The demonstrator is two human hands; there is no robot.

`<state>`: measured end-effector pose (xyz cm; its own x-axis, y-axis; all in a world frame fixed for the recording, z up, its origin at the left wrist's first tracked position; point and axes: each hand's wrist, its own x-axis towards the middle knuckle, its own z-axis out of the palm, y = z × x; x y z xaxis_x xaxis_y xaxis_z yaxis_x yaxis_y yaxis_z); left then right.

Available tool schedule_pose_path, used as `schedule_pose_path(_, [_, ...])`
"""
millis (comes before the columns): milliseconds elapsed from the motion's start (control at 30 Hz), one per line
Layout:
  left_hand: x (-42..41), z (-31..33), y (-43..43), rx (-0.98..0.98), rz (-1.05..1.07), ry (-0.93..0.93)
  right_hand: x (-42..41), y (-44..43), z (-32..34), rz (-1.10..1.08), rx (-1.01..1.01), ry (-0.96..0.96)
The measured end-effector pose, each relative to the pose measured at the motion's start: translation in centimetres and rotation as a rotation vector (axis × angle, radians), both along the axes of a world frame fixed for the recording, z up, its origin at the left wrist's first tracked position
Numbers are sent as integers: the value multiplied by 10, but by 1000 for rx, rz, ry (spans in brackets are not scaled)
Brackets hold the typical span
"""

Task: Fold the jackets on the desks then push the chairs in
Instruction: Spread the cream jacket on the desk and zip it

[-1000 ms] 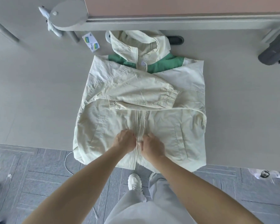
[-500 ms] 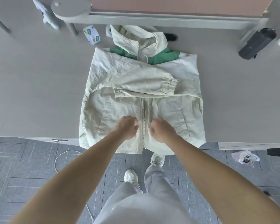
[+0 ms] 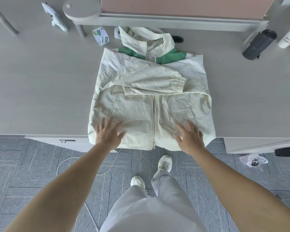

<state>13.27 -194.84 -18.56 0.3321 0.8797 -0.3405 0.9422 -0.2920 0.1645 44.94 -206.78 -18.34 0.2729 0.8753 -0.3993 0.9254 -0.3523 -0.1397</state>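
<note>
Cream hooded jacket flat on counter, zipped; sleeves folded across chest beyond both hands; hem overhangs counter edge near wrists; left hand, right hand spread flat either side of zipper, fingers straight, gripping nothing; fabric looks thin, light, soft, probably slippery; best hold: pinch hem corners just outboard of each hand.

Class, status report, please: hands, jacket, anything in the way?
Left hand, right hand open, spread on jacket either side of zip. Sleeves folded across, hem overhangs desk. Nothing blocking.
</note>
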Motion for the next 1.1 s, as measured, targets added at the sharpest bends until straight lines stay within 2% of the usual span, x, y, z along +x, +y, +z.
schedule_pose_path(100, [12,-5,-7,-45,-207,26,-6,8,-3,65,-46,28])
schedule_pose_path(267, [28,-13,14,-99,-195,88,3,31,-20,43,-89,37])
schedule_pose_path(400, [39,-23,42,-87,-171,76,20,59,-30,54,-10,-14])
schedule_pose_path(667, [79,-39,90,41,-103,41,61,124,-42,114,68,-31])
schedule_pose_path(733, [83,-30,78,122,-95,-42,56,119,-39,77,203,4])
schedule_pose_path(767, [83,-26,68,154,-143,-77,51,113,-38,102,304,27])
schedule_pose_path(833, [82,-18,48,189,-304,-108,38,101,-35,282,456,72])
schedule_pose_path(900, [78,-15,37,199,-420,-108,27,92,-30,515,438,112])
schedule_pose_path(967, [74,-8,35,164,-386,-42,19,86,-26,598,370,98])
schedule_pose_path(1100, [59,1,44,92,-95,241,17,81,-23,539,312,19])
